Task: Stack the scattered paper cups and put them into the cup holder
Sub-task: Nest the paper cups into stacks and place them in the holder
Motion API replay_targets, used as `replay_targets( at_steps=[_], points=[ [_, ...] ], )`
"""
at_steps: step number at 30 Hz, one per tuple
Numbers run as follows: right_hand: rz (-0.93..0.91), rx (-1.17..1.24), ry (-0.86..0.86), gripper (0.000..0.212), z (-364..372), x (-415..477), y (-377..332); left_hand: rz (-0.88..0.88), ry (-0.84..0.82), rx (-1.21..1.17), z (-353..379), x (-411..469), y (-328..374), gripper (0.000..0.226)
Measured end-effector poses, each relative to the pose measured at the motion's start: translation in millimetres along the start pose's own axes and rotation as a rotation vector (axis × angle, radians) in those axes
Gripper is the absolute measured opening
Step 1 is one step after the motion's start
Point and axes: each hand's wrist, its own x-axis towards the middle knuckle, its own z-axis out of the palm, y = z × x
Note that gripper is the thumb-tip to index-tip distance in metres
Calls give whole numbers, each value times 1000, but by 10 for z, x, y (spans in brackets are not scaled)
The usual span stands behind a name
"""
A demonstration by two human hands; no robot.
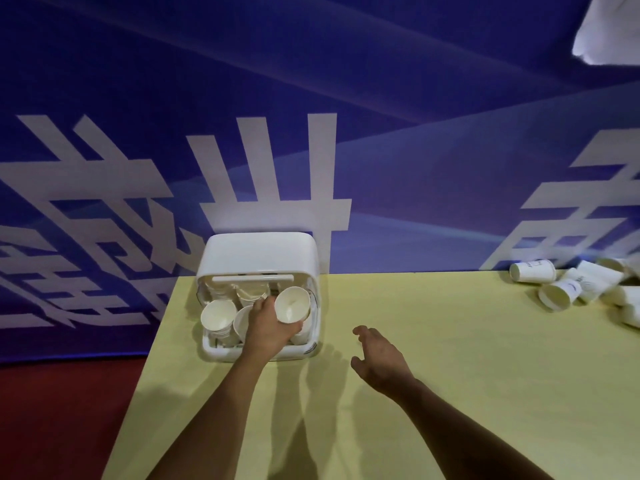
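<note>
A white cup holder (258, 252) with a raised lid stands at the table's far left edge. Inside it are stacks of white paper cups (218, 317), mouths facing me. My left hand (268, 332) reaches into the holder and grips a stack of paper cups (292, 304) at its right side. My right hand (377, 356) hovers over the table to the right of the holder, fingers loosely spread, holding nothing. Several loose paper cups (557, 296) lie on their sides at the table's far right.
The yellow table (450, 393) ends at a blue banner wall (381, 133) with white characters. Its left edge drops to a red floor (62, 410). A white object (609, 29) shows at the top right corner.
</note>
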Motion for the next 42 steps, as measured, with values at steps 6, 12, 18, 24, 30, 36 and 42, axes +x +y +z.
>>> replay_targets(
  at_steps=[6, 12, 18, 24, 30, 36, 42],
  points=[
    [46, -7, -7, 55, -11, -131, -4, 20, -6, 271, -52, 90, -79, 74],
    [77, -10, 31, 55, -99, -201, 28, 12, -7, 249, 87, 163, -43, 94],
    [111, 28, 71, 55, -175, -286, 216, 87, 113, 316, 220, 117, 90, 75],
    [107, 59, 78, 57, -292, -346, 562, 235, 149, 219, 409, -72, 354, 32],
    [75, 66, 91, 56, -668, -458, 1288, 219, -200, 128, 1109, -409, 1009, 15],
    [158, 104, 126, 56, -1271, -578, 2421, 220, -346, 163, 2097, -671, 1814, 24],
    [289, 221, 170, 57, -1765, -571, 3416, 238, -449, 268, 2851, -614, 2622, 32]
  ],
)
